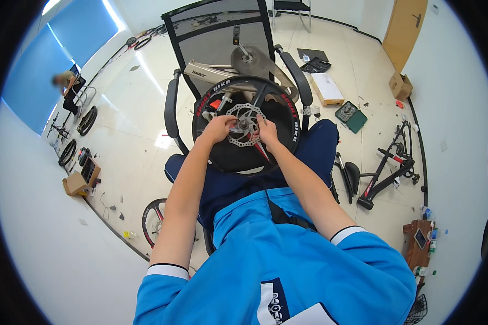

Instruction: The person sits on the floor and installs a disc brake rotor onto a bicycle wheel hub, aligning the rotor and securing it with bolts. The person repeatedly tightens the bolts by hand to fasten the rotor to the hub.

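Observation:
A black bicycle wheel [295, 132] with red and white lettering lies flat on the seat of a black office chair [171, 105] and over my knees. At its hub sits a silver brake disc [246, 143] with holes round its edge. My left hand [219, 129] grips the disc's left side, fingers bent over it. On the right side, my right hand [267, 132] closes on the disc with thumb and fingers. Whether the disc touches the hub all round is hard to see. Behind the wheel, a silver bike frame part [209, 71] with a crank and round guard [253, 60] rests on the chair.
To the right lie a black bike frame [385, 176], a green tool case [355, 120], a white box [326, 89] and a cardboard box [400, 86]. On the left are another wheel [149, 225], an open carton [77, 184] and a seated person [70, 89].

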Demonstrator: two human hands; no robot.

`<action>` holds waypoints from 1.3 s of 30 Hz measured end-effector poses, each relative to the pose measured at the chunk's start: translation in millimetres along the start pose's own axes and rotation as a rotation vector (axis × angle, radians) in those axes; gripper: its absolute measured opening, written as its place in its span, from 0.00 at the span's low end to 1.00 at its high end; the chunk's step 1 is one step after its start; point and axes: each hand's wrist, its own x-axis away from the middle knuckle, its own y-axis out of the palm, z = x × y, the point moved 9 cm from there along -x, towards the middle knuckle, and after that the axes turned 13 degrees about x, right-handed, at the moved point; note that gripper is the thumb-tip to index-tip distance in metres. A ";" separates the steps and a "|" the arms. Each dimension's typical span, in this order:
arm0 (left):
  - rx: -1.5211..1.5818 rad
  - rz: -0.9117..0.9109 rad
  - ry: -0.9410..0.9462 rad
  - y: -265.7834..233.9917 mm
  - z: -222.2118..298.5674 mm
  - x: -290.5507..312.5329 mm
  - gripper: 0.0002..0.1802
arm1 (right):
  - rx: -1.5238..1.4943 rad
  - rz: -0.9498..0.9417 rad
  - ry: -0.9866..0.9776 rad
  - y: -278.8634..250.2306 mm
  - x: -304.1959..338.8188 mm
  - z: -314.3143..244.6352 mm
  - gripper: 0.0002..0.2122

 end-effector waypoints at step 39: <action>0.040 0.419 -0.198 16.1 12.3 21.8 0.15 | -0.023 -0.032 0.008 -1.9 2.3 0.4 0.22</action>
